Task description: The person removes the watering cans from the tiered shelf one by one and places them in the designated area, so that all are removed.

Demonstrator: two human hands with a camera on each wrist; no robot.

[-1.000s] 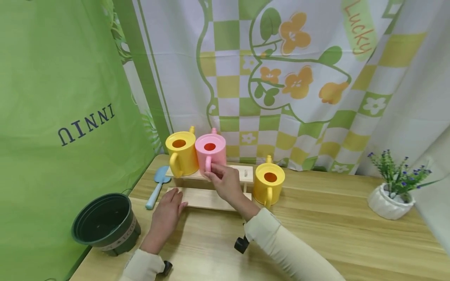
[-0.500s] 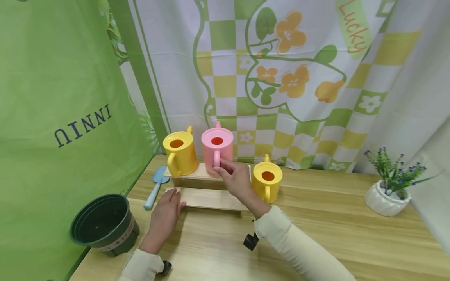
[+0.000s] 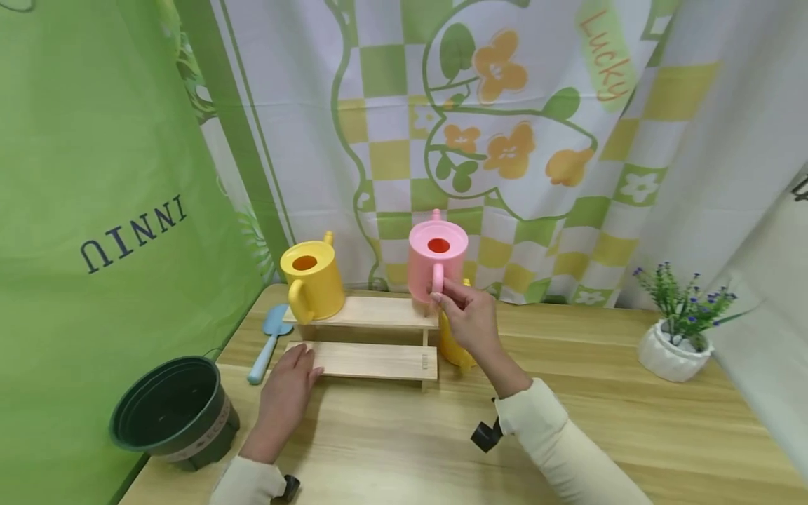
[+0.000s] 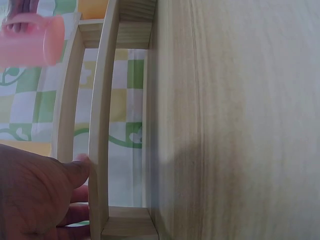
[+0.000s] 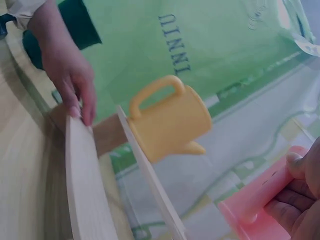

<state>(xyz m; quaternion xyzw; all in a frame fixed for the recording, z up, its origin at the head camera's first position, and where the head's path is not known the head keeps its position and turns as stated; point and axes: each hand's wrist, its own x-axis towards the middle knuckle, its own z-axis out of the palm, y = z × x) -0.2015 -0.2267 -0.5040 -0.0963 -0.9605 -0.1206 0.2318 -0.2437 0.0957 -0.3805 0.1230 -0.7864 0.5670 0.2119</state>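
Observation:
My right hand [image 3: 463, 312] pinches the handle of a pink watering can [image 3: 437, 261] and holds it lifted above the right end of a two-step wooden shelf [image 3: 372, 358]; the pink watering can [image 5: 255, 212] shows in the right wrist view too. A yellow watering can [image 3: 311, 279] stands on the upper step at the left. A second yellow can [image 3: 449, 344] is mostly hidden behind my right hand. My left hand [image 3: 287, 386] rests flat with straight fingers on the left end of the lower step; the left hand [image 4: 42, 197] touches the board's edge in the left wrist view.
A dark green plant pot [image 3: 173, 410] stands at the table's near left corner. A blue toy trowel [image 3: 265, 340] lies left of the shelf. A small white pot with purple flowers [image 3: 675, 330] sits at the far right. Curtains hang close behind the wooden table [image 3: 631, 421].
My right hand has lifted the pink watering can off the upper step and carried it rightward, away from the yellow can. The left hand has stayed on the lower step.

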